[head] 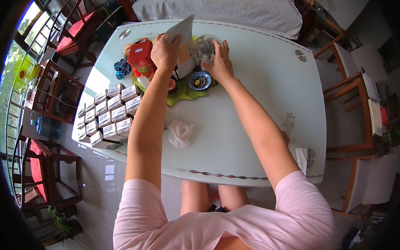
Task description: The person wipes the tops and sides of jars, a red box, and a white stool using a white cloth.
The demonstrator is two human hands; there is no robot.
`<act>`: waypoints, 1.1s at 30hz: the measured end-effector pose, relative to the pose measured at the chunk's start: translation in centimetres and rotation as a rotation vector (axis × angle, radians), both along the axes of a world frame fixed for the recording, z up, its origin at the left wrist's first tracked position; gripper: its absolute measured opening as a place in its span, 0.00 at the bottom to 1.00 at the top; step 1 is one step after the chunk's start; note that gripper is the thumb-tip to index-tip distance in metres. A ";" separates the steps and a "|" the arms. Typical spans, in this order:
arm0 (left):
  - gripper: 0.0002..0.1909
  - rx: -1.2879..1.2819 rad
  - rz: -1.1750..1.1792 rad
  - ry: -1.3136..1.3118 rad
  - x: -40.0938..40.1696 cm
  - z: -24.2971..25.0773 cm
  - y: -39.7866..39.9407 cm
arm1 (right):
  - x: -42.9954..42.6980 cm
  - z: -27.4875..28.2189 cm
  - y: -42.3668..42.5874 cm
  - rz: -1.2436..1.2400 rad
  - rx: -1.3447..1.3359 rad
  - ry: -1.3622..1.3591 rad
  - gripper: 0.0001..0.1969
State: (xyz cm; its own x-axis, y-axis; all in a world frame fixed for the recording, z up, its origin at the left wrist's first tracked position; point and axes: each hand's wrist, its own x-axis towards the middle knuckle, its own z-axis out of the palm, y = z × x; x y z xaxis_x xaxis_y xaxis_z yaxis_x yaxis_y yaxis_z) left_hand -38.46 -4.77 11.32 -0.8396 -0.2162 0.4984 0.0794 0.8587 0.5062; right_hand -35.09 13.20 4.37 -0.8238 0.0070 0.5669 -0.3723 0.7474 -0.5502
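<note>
My left hand (pixel 164 53) grips a silvery-white pouch (pixel 182 28) by its left edge, above the things at the back of the table. My right hand (pixel 220 63) cups the right side of a clear plastic container (pixel 202 47) with small items inside that I cannot make out. Its thumb is at the front and its fingers at the far right side. Just below that thumb sits a blue patterned bowl (pixel 199 81) with small bits in it. A red tin box (pixel 141 54) stands left of my left hand. Behind my left forearm, a white bottle with a red cap (pixel 141 79) is partly hidden.
Rows of small printed boxes (pixel 108 111) cover the table's left side. Beside the tin lies a blue-black block puzzle (pixel 122 69). A green mat (pixel 185 94) lies under the group. A crumpled thin plastic bag (pixel 181 134) rests nearer me, and a white tissue (pixel 301 160) at the right edge.
</note>
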 end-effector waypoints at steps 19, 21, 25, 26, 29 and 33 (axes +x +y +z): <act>0.28 -0.029 -0.171 0.072 4.3 -1.6 -0.3 | 8.9 -3.4 3.0 -0.139 -0.096 0.007 0.40; 0.29 -0.032 -0.160 0.084 4.8 -1.2 -0.6 | 11.4 -3.3 3.0 -0.119 -0.149 -0.090 0.38; 0.32 0.065 -0.126 0.158 7.0 -0.5 -0.1 | 16.1 -5.0 2.8 -0.097 -0.164 -0.126 0.32; 0.27 0.105 -0.134 0.251 7.9 -0.7 0.5 | 17.4 -5.6 2.7 -0.102 -0.165 -0.132 0.32; 0.22 0.197 -0.212 0.382 11.6 -2.3 1.6 | 20.2 -6.2 2.0 -0.094 -0.056 -0.055 0.27; 0.20 0.249 -0.229 0.318 19.2 -6.4 2.4 | 24.2 -5.3 1.3 -0.082 -0.052 -0.075 0.22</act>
